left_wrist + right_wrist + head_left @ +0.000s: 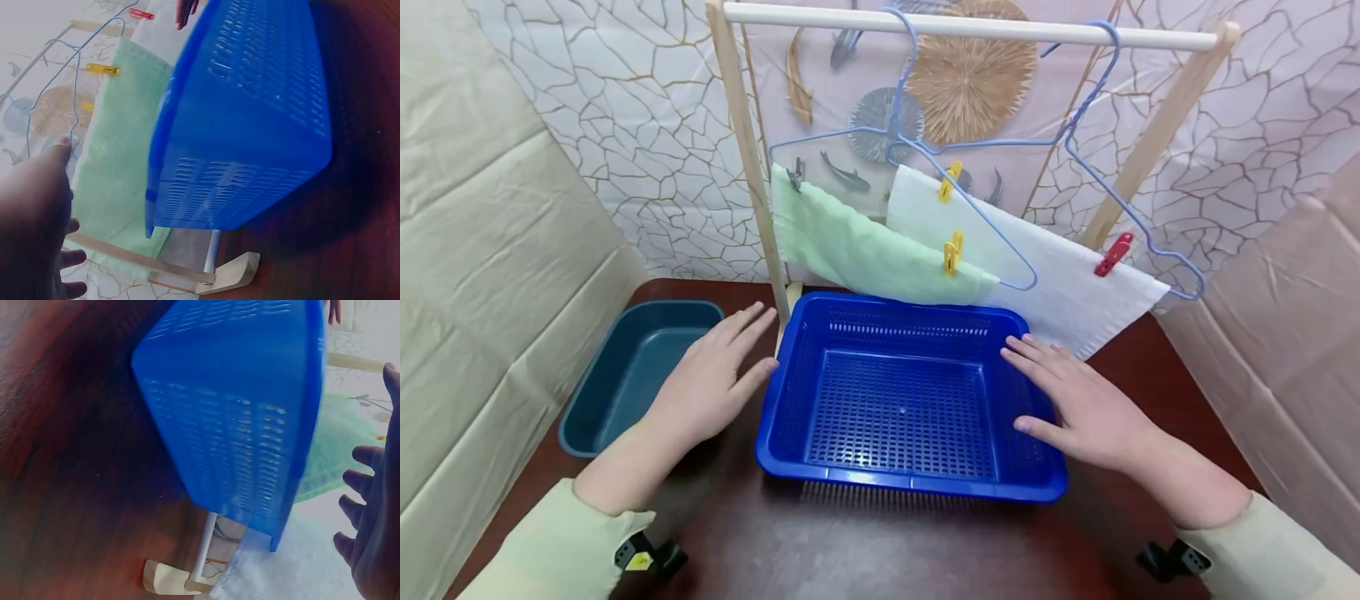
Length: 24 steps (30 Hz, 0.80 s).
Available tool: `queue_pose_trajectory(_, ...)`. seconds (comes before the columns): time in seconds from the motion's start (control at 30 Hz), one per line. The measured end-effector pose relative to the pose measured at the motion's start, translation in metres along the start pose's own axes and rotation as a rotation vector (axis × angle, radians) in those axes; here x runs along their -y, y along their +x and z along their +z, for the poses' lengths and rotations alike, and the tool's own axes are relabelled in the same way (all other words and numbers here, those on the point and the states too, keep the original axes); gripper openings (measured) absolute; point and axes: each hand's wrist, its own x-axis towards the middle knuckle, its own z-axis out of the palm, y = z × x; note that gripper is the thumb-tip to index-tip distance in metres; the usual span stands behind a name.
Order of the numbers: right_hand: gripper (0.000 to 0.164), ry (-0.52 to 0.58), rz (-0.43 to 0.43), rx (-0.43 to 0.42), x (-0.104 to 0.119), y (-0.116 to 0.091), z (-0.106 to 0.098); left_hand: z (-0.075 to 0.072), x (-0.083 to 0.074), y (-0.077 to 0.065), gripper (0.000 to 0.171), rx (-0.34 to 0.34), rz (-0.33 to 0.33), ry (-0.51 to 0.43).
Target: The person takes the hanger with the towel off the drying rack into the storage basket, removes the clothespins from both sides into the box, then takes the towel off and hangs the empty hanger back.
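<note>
A blue perforated basket (898,482) stands on the dark table between both hands, with nothing inside it. My left hand (715,375) is spread beside its left rim, fingers extended and holding nothing. Over the right rim hovers my right hand (1078,400), its fingers also straight and apart. In the left wrist view the left hand (34,219) is away from the basket wall (250,144). The right wrist view has the right hand (381,500) beyond the rim, with a gap to the basket (231,425).
Behind the basket, a wooden rack (970,23) carries two blue hangers. A green towel (857,242) hangs by clips in front; a white towel (1022,250) is held by a yellow clip (950,182) and a red clip (1114,255). A teal tub (625,383) stands left.
</note>
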Motion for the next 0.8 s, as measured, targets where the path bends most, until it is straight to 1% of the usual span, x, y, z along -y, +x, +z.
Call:
queue_pose_trajectory(0.07,0.074,0.062,0.066,0.006,0.003,0.003,-0.006,-0.006,0.001,0.004,0.062,-0.021,-0.039,-0.085)
queue_pose_trajectory(0.13,0.065,0.135,0.153,0.006,0.007,0.006,-0.012,-0.013,0.002,0.010,0.061,-0.044,-0.080,-0.171)
queue_pose_trajectory(0.2,0.054,0.216,0.245,-0.019,0.010,0.009,-0.019,-0.019,0.003,0.016,0.061,-0.068,-0.121,-0.260)
queue_pose_trajectory(0.3,0.034,0.303,0.341,-0.106,0.012,0.014,-0.032,-0.025,0.004,0.030,0.061,-0.126,-0.168,-0.390)
queue_pose_trajectory(0.4,0.023,0.357,0.422,-0.199,0.010,0.022,-0.047,-0.032,0.006,0.045,0.058,-0.204,-0.208,-0.506)
queue_pose_trajectory(0.47,0.024,0.362,0.463,-0.249,0.007,0.027,-0.058,-0.036,0.006,0.054,0.057,-0.250,-0.233,-0.567)
queue_pose_trajectory(0.53,0.026,0.381,0.495,-0.287,0.005,0.033,-0.067,-0.040,0.004,0.063,0.056,-0.277,-0.261,-0.618)
queue_pose_trajectory(0.63,0.028,0.384,0.514,-0.336,0.005,0.042,-0.079,-0.044,0.002,0.076,0.057,-0.309,-0.285,-0.667)
queue_pose_trajectory(0.7,0.032,0.375,0.520,-0.360,0.006,0.049,-0.085,-0.046,0.000,0.084,0.056,-0.337,-0.285,-0.693)
queue_pose_trajectory(0.8,0.040,0.360,0.524,-0.368,0.010,0.060,-0.091,-0.046,0.000,0.096,0.055,-0.383,-0.273,-0.717)
